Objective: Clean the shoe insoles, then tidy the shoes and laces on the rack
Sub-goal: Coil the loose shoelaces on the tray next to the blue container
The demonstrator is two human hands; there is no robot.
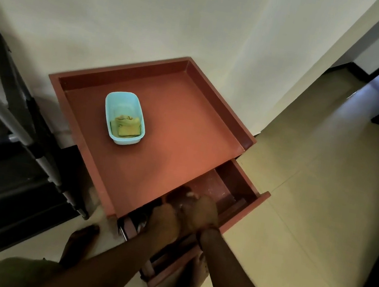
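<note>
Head view: both hands, left hand [165, 217] and right hand [204, 213], reach into the pulled-out rack drawer [239, 185] at lower centre; grips unclear; cloth tub [124, 118] untouched, so cleaning looks unstarted.

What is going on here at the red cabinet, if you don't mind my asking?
A person stands over a red shoe rack against the wall, both hands down in its pulled-out drawer. The left hand and right hand are close together on something blurred inside; what they hold cannot be told. On the rack's top sits a light blue tub with a yellow cloth in it, untouched.
</note>
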